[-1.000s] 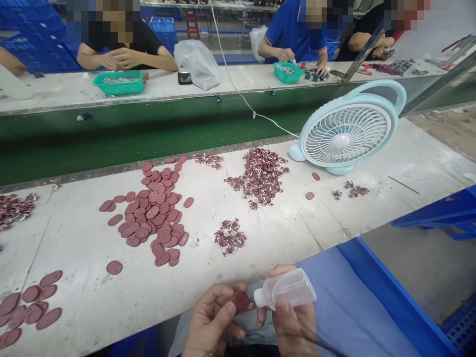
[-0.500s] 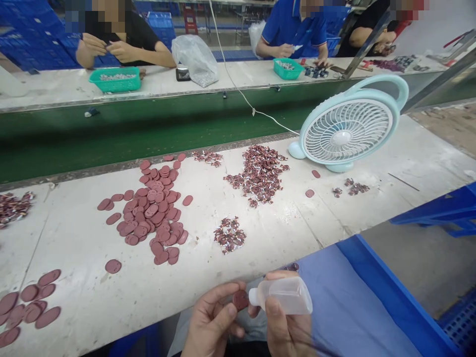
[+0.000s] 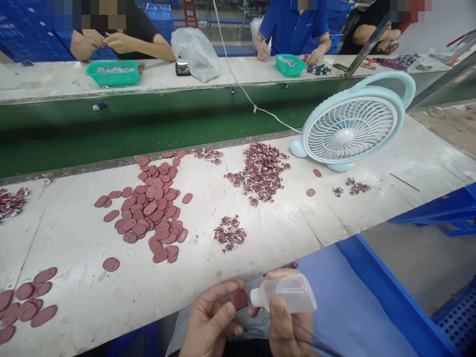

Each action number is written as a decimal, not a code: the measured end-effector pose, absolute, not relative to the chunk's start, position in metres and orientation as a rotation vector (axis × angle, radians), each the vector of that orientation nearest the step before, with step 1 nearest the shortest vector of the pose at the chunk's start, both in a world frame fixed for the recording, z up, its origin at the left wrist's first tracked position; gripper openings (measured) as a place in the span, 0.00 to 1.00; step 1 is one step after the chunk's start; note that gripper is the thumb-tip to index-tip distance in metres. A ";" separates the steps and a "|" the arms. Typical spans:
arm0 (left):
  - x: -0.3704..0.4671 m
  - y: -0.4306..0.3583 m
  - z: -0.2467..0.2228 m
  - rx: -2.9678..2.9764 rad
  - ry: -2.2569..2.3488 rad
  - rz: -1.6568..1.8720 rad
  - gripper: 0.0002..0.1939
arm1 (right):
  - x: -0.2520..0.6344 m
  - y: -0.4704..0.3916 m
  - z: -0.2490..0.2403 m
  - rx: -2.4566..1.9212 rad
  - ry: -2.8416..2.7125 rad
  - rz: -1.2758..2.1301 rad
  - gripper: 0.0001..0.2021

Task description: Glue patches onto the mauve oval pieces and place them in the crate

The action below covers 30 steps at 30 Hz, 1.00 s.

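Between the thumb and fingers of my left hand [image 3: 211, 315] is a reddish-brown oval disc [image 3: 240, 299], held over the table's near edge. My right hand [image 3: 284, 322] grips a translucent squeeze bottle [image 3: 288, 292] lying nearly level, its narrow tip pointing left at the disc. Whether the tip touches the disc I cannot tell. Past my hands, a heap of similar oval discs [image 3: 152, 203] spreads over the white table [image 3: 208, 193]. A small pile of brown-and-white pieces [image 3: 229, 234] lies closest to my hands, with a larger pile of them [image 3: 262, 173] behind.
A light-blue fan [image 3: 349, 131] stands at the right, its white cord [image 3: 275, 118] running back. More discs [image 3: 28, 297] lie at the left. A blue bin [image 3: 390, 297] is below the table's right edge. Across a green strip [image 3: 148, 121], people work beside green baskets [image 3: 111, 74].
The bottle has shifted slightly right, and its thin tip now shows against the disc. My left hand keeps its hold. Across the way, the blue-shirted person's hands have moved apart and lower.
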<state>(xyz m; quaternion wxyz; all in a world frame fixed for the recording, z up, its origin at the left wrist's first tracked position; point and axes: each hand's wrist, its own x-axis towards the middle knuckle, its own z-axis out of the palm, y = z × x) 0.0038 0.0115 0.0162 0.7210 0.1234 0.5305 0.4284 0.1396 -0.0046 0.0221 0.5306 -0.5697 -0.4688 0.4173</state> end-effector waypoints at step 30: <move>-0.016 0.020 0.021 0.123 1.147 1.015 0.20 | 0.186 0.054 0.010 -1.040 -0.578 1.503 0.26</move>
